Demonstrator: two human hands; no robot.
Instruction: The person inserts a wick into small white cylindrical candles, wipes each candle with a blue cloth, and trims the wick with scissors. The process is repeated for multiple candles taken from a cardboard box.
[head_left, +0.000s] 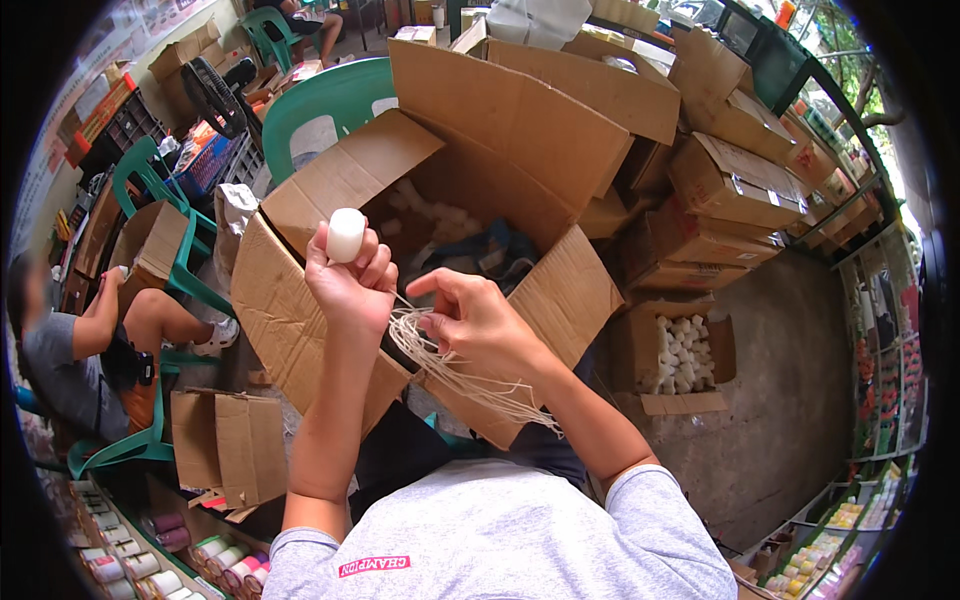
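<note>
My left hand (352,285) is closed around a short white candle (346,236), raised over the near left side of a large open cardboard box (510,130). Just to its right, my right hand (478,318) has its fingers curled around a bundle of thin white wick strings (490,392). The strings loop out beside my left wrist, and their loose ends hang toward my lap. Inside the box lie several white candles (432,214) and some crumpled bluish plastic (480,250). Whether a string touches the candle is not visible.
On the floor at right stands a smaller carton (645,350) full of white pieces. Stacked cartons (735,185) rise behind it. A green chair (300,100) is behind the big box. Another person (75,340) sits at left, near an open carton (250,450).
</note>
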